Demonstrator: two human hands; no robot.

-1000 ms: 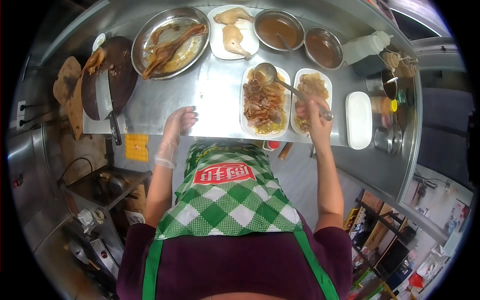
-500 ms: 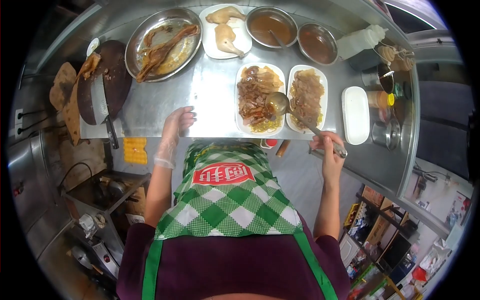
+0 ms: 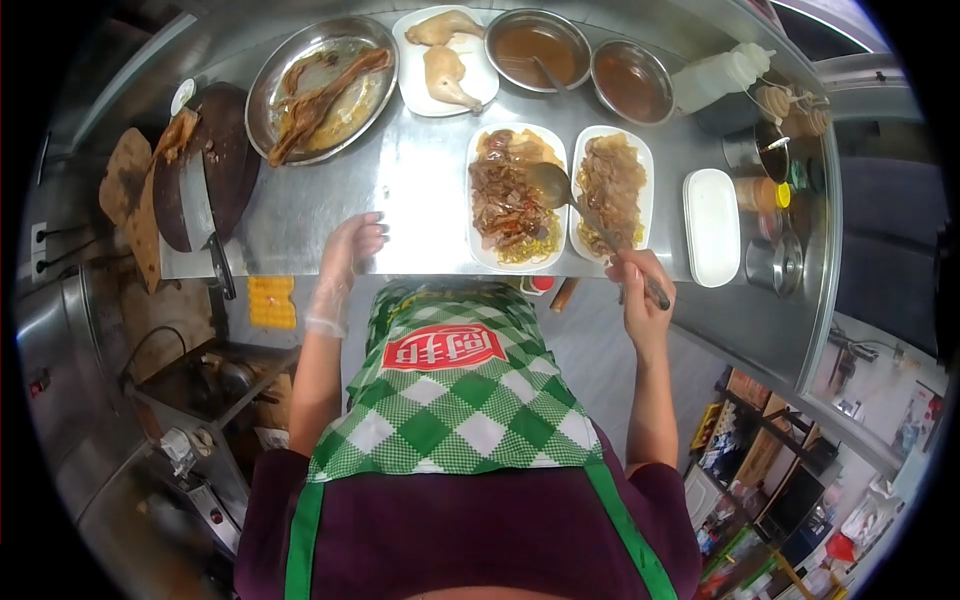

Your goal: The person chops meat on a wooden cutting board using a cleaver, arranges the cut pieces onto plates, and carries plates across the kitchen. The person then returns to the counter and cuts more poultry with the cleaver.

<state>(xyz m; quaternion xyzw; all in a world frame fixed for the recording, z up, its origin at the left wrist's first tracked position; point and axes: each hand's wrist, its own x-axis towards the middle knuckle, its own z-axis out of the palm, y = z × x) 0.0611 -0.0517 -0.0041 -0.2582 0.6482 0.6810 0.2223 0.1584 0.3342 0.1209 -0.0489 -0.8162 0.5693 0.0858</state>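
My right hand [image 3: 646, 290] is closed around the handle of a metal ladle [image 3: 549, 185]. The ladle's bowl is tipped over the left plate of sliced meat [image 3: 500, 205], which has yellow bits along its lower part. A second plate of paler sliced meat [image 3: 612, 180] lies just to the right, partly beneath the ladle's handle. My left hand [image 3: 350, 246], in a clear plastic glove, hovers at the counter's front edge with its fingers apart and nothing in them.
Behind the plates are two bowls of brown sauce [image 3: 538, 50], a plate of poultry legs [image 3: 445, 75] and a metal pan of roasted meat [image 3: 320, 90]. A cleaver [image 3: 198, 205] rests on the round chopping board [image 3: 225, 140] at left. Stacked white plates [image 3: 712, 228] stand at right.
The ladle has tipped over and shifted slightly up and left, and the liquid seen in its bowl no longer shows. My right hand has moved left and turned. My left hand barely moved.
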